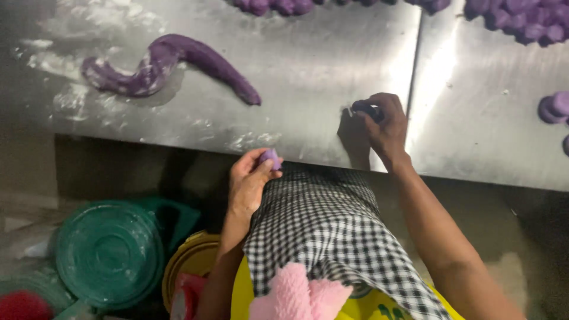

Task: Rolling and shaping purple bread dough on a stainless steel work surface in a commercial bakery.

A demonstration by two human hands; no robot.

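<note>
I look down at a steel table (pixel 308 71). My left hand (pixel 250 181) is below the table's front edge, against my checked apron (pixel 332 231), and pinches a small purple dough piece (pixel 270 159) between thumb and fingers. My right hand (pixel 382 124) rests on the table near the front edge, fingers curled around a small dark purple dough piece (pixel 364 109) pressed to the steel. A long purple dough rope (pixel 172 62) lies curved on the table's left part, dusted with flour.
Purple dough balls (pixel 521 21) sit in rows along the far edge, and more dough pieces (pixel 554 108) lie at the right. Under the table stand a green lidded bucket (pixel 109 255), a yellow container (pixel 189 261) and a red object (pixel 24 305). Flour smears the table's left side.
</note>
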